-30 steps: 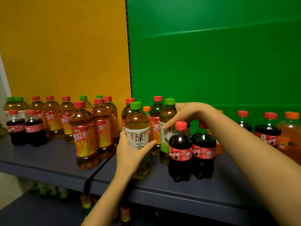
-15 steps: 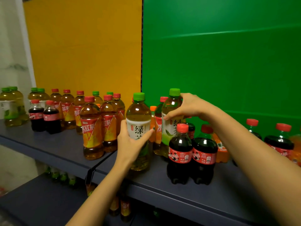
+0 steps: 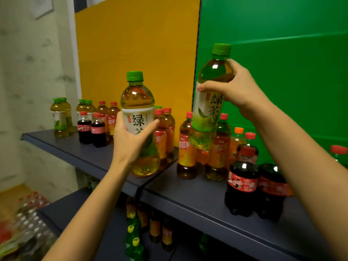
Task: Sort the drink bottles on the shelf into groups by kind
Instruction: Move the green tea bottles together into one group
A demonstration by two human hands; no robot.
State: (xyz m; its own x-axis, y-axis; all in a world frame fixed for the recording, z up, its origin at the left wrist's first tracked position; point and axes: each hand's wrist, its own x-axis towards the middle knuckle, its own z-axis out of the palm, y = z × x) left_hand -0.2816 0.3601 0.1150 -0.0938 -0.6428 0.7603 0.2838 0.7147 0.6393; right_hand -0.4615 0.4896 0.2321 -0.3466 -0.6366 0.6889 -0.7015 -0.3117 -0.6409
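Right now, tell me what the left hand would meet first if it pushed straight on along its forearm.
Probably the red-capped amber tea bottles standing just behind the green-capped green tea bottle the left hand grips; the gap between them is hard to judge.

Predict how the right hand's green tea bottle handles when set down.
The green tea bottle looks nearly full, so probably heavy for its size. Tall, narrow and tilted in the right hand, it may tip.
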